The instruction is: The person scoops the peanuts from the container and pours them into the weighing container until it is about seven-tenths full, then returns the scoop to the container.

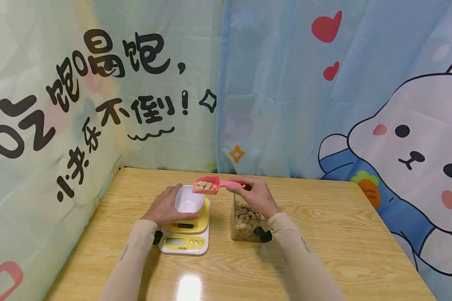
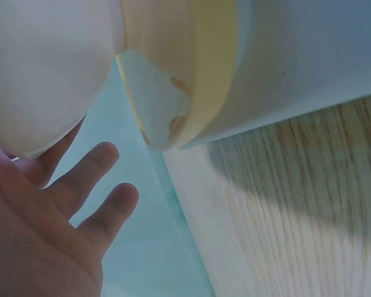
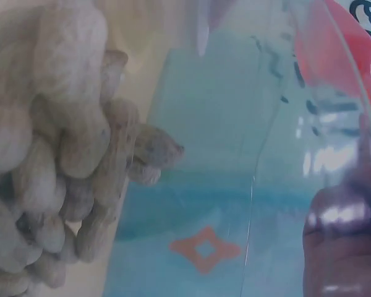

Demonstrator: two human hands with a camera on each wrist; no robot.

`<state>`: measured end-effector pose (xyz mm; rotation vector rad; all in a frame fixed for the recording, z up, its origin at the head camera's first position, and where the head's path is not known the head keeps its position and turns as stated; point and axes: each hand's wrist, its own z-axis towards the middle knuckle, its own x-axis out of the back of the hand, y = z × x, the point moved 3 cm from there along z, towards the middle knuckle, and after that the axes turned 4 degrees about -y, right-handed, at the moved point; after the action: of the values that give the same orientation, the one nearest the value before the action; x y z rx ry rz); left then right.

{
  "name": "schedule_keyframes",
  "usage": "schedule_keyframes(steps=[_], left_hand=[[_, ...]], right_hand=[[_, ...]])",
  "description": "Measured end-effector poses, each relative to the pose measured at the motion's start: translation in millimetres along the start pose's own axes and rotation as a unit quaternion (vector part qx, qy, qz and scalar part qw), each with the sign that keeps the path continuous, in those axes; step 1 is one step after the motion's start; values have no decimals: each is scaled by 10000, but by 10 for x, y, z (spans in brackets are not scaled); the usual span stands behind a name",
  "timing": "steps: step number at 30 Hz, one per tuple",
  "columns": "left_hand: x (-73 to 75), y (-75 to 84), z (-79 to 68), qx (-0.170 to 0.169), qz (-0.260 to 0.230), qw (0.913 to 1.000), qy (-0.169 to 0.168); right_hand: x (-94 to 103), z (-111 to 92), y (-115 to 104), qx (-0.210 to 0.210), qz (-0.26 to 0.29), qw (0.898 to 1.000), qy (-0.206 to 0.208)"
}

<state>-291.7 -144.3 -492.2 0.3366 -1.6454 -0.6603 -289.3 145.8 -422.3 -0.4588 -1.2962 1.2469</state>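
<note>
My left hand (image 1: 165,207) holds a small white bowl (image 1: 188,204), tilted toward the right, over a yellow and white kitchen scale (image 1: 201,223). The left wrist view shows the bowl's underside (image 2: 43,74), with two fingertips (image 2: 105,154) off it. With my right hand (image 1: 259,195) I grip the handle of a pink scoop (image 1: 215,184). Several unshelled peanuts (image 1: 203,185) lie in the scoop, whose front end overlaps the bowl's right rim in the head view. Below the right hand stands a clear container (image 1: 236,233) of peanuts (image 3: 68,136).
The wooden table (image 1: 324,251) has its back edge against a printed curtain (image 1: 263,104). Another curtain side (image 1: 60,146) runs along the left edge. The scale's display (image 1: 174,241) faces the near side, and the container sits right of the scale.
</note>
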Motion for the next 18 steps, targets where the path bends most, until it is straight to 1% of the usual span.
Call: schedule_keyframes(steps=[3,9,18], left_hand=[[-2,10,0,3,-18,10000,-15],[1,31,-3,5,-46,10000,-34],[-3,35,-19,25,-94,9999,-72]], right_hand=[[-49,50,-11,-78,-217,9997,-46],[-126,132,-12,-57,-311,9992,-242],[-197,156,69,-143,-771,9959,-462]])
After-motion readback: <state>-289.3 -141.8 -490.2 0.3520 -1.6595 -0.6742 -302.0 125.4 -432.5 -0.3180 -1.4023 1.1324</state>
